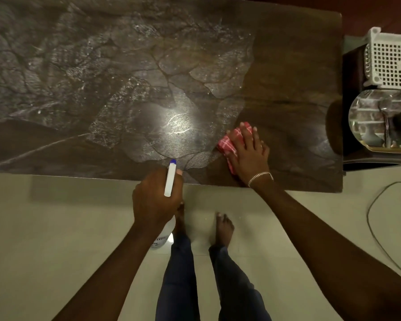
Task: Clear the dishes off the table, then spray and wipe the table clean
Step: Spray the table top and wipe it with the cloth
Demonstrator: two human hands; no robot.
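- The dark brown wooden surface (287, 66) carries no dishes; most of it is filmed with wet, whitish spray streaks, while the strip at its right end looks plain and dry. So the step in hand is, I judge, wiping.
- The right hand (248, 154) lies flat, fingers spread, pressing the folded red-and-white checked cloth (228, 141) onto the surface near its front edge, at the border of wet and dry.
- The left hand (155, 200) is clenched around the white spray bottle with a blue nozzle tip (170, 179), held over the front edge, nozzle pointing at the wet patch.
- To do it well: keep the palm flat, sweep leftward in overlapping passes into the streaks, and refold the cloth when soaked.
- More spraying seems unneeded there.
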